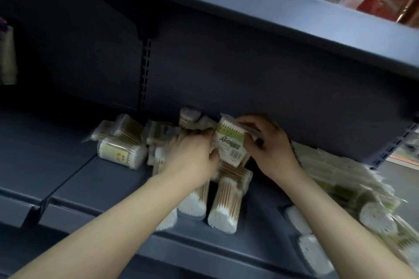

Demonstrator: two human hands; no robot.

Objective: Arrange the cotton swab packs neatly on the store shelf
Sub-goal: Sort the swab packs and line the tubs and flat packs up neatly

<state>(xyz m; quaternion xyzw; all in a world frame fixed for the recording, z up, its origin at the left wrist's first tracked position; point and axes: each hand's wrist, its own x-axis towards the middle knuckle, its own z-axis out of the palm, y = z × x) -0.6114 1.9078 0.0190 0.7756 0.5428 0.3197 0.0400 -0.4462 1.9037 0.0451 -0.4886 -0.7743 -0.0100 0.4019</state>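
A dark grey store shelf [108, 179] holds a loose heap of cotton swab packs [122, 152], some lying flat, some leaning, spread to the left of, under and in front of both hands. More packs [353, 188] slope in a pile to the right of the right hand.

The likely risk: the heap under the hands is unstable, so shifting one pack could tip its neighbours or push the front packs [224, 208], which lie at the shelf's front edge, onto the floor.

The left hand [192, 154] and the right hand [267, 145] both have curled fingers gripping one green-labelled pack [231, 142] from either side, held between them, tilted, above the heap.
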